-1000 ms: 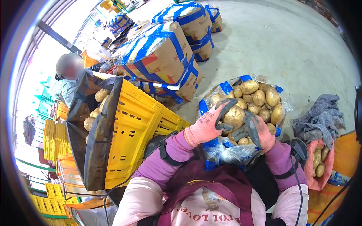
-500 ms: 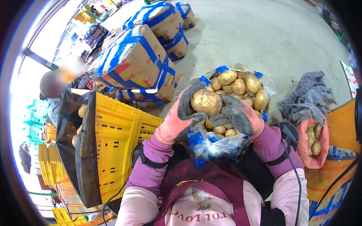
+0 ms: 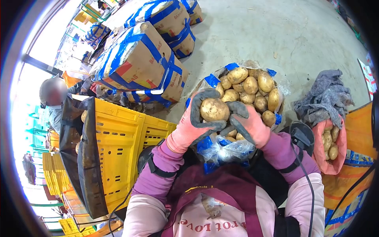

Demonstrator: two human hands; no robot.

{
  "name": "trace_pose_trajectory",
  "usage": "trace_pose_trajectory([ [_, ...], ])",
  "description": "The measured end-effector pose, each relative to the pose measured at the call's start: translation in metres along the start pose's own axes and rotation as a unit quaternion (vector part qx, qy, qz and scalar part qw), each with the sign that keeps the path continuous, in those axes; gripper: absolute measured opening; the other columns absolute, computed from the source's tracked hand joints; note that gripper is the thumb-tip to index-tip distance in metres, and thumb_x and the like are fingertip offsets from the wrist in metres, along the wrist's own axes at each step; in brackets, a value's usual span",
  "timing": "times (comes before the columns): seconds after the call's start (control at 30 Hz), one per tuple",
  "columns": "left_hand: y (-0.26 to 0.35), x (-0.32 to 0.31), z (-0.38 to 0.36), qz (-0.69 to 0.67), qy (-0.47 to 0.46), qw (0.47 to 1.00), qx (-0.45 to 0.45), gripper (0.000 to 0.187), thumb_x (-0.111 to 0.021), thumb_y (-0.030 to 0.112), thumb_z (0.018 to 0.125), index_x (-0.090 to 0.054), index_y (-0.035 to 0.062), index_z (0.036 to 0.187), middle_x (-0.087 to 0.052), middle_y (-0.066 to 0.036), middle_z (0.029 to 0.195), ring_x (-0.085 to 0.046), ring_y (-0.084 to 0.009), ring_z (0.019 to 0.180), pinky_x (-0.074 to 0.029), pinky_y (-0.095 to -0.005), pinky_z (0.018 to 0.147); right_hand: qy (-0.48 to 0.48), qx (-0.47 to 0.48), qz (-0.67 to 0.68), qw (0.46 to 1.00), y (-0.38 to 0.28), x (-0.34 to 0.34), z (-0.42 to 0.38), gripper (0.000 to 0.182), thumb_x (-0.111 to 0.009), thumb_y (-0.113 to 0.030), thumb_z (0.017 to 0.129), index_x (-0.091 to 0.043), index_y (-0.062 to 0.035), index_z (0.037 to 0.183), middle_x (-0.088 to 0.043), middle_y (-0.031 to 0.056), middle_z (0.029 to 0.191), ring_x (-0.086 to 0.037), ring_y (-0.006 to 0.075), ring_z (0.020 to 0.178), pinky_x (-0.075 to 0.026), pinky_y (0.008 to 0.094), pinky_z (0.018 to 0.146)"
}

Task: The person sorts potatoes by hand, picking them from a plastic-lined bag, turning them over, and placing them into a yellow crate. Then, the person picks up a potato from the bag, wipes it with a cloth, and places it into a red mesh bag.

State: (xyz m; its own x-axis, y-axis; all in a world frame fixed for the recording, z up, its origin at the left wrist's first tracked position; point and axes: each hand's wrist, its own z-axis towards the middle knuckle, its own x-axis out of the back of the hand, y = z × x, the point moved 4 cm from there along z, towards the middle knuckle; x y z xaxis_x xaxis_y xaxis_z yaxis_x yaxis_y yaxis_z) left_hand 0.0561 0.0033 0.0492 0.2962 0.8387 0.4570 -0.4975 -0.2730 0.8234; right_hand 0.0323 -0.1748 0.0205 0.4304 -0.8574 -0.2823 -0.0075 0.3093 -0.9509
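From my end, I am seeing the left hand in a pink glove with a dark grey palm (image 3: 201,116) curling around a large, soil-specked tan potato (image 3: 214,110), gripping it between thumb and fingers. The right hand in a matching glove (image 3: 246,123) is half opening, its fingers reaching the potato's right side; I cannot tell whether they are pressing. The potato is hovering over the near left part of a round container with clear plastic and blue tape (image 3: 227,152), which is holding many smaller potatoes (image 3: 250,85). A perforated yellow plastic crate (image 3: 118,144) is standing to the left; a pink sack (image 3: 340,156) is sitting to the right, holding more potatoes, with a crumpled grey cloth (image 3: 324,94) lying against it.
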Motion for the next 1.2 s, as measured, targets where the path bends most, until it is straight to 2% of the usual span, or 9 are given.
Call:
trace_pose_trajectory([
  [0.07, 0.006, 0.001, 0.001, -0.057, 0.000, 0.997, 0.042, 0.083, -0.088, 0.015, 0.068, -0.042, 0.0038, 0.136, -0.050, -0.011, 0.132, -0.049, -0.0223, 0.123, -0.040, -0.0364, 0.105, 0.026, -0.095, 0.053, 0.994, 0.016, 0.003, 0.003, 0.034, -0.054, -0.010, 0.094, -0.055, 0.0047, 0.125, -0.065, 0.0113, 0.107, -0.065, 0.0174, 0.094, -0.056, 0.0336, 0.083],
  [0.33, -0.003, 0.017, -0.003, -0.130, 0.029, 0.978, 0.160, 0.076, -0.076, 0.018, 0.079, -0.037, 0.0017, 0.143, -0.053, -0.008, 0.130, -0.051, -0.0180, 0.121, -0.040, -0.0345, 0.105, 0.058, 0.029, -0.165, 0.984, -0.008, 0.000, 0.002, 0.037, -0.054, 0.002, 0.091, -0.052, 0.0054, 0.128, -0.066, 0.0132, 0.109, -0.069, 0.0188, 0.094, -0.057, 0.0322, 0.081],
  [0.53, 0.007, 0.020, 0.004, -0.439, 0.027, 0.886, 0.148, 0.085, -0.074, 0.010, 0.065, -0.041, -0.0014, 0.142, -0.053, -0.014, 0.136, -0.053, -0.0261, 0.126, -0.042, -0.0382, 0.109, -0.016, -0.085, 0.162, 0.983, -0.007, -0.001, 0.001, 0.044, -0.059, -0.010, 0.096, -0.045, 0.0074, 0.133, -0.067, 0.0163, 0.105, -0.070, 0.0224, 0.089, -0.058, 0.0343, 0.076],
  [0.67, 0.005, 0.016, 0.004, -0.408, 0.028, 0.900, 0.150, 0.087, -0.070, 0.004, 0.059, -0.044, 0.0005, 0.141, -0.054, -0.012, 0.135, -0.052, -0.0239, 0.127, -0.041, -0.0352, 0.108, -0.064, 0.035, 0.181, 0.981, 0.010, 0.007, 0.001, 0.045, -0.059, -0.018, 0.098, -0.045, 0.0090, 0.131, -0.067, 0.0155, 0.099, -0.070, 0.0221, 0.086, -0.058, 0.0332, 0.075],
  [0.77, 0.004, 0.014, 0.002, -0.380, 0.014, 0.913, 0.151, 0.087, -0.069, 0.003, 0.059, -0.043, -0.0001, 0.141, -0.052, -0.012, 0.137, -0.051, -0.0241, 0.128, -0.041, -0.0353, 0.109, -0.010, -0.112, 0.159, 0.981, -0.012, 0.001, 0.003, 0.045, -0.062, -0.015, 0.095, -0.047, 0.0081, 0.131, -0.067, 0.0160, 0.100, -0.069, 0.0242, 0.089, -0.058, 0.0350, 0.077],
  [0.9, 0.003, 0.011, 0.003, -0.432, -0.022, 0.883, 0.183, 0.088, -0.071, 0.004, 0.060, -0.042, 0.0010, 0.143, -0.052, -0.012, 0.137, -0.049, -0.0235, 0.129, -0.040, -0.0354, 0.109, 0.017, -0.110, 0.072, 0.991, 0.003, 0.005, 0.002, 0.040, -0.062, -0.009, 0.091, -0.053, 0.0052, 0.127, -0.068, 0.0142, 0.101, -0.068, 0.0214, 0.090, -0.056, 0.0333, 0.077],
  [0.97, 0.006, 0.011, 0.001, -0.415, -0.019, 0.891, 0.183, 0.089, -0.072, 0.002, 0.060, -0.041, 0.0012, 0.143, -0.051, -0.012, 0.139, -0.049, -0.0236, 0.129, -0.040, -0.0354, 0.110, 0.079, -0.006, -0.161, 0.984, 0.004, 0.013, 0.004, 0.035, -0.060, -0.005, 0.089, -0.058, 0.0024, 0.123, -0.068, 0.0116, 0.102, -0.067, 0.0167, 0.091, -0.055, 0.0303, 0.076],
  [1.13, 0.003, 0.007, -0.005, -0.355, -0.005, 0.915, 0.191, 0.091, -0.077, -0.001, 0.063, -0.038, 0.0023, 0.145, -0.048, -0.012, 0.142, -0.048, -0.0244, 0.131, -0.038, -0.0358, 0.111, 0.081, -0.068, -0.142, 0.984, 0.005, 0.015, 0.008, 0.034, -0.061, -0.008, 0.090, -0.059, 0.0009, 0.123, -0.068, 0.0103, 0.106, -0.067, 0.0166, 0.092, -0.054, 0.0304, 0.079],
  [1.2, -0.001, 0.011, -0.002, -0.074, 0.001, 0.994, 0.079, 0.092, -0.080, -0.001, 0.065, -0.036, 0.0034, 0.145, -0.046, -0.014, 0.143, -0.046, -0.0266, 0.132, -0.037, -0.0367, 0.111, 0.069, -0.130, -0.100, 0.984, 0.005, 0.017, 0.007, 0.038, -0.062, -0.010, 0.091, -0.057, 0.0005, 0.127, -0.068, 0.0106, 0.110, -0.067, 0.0195, 0.094, -0.054, 0.0324, 0.082],
])
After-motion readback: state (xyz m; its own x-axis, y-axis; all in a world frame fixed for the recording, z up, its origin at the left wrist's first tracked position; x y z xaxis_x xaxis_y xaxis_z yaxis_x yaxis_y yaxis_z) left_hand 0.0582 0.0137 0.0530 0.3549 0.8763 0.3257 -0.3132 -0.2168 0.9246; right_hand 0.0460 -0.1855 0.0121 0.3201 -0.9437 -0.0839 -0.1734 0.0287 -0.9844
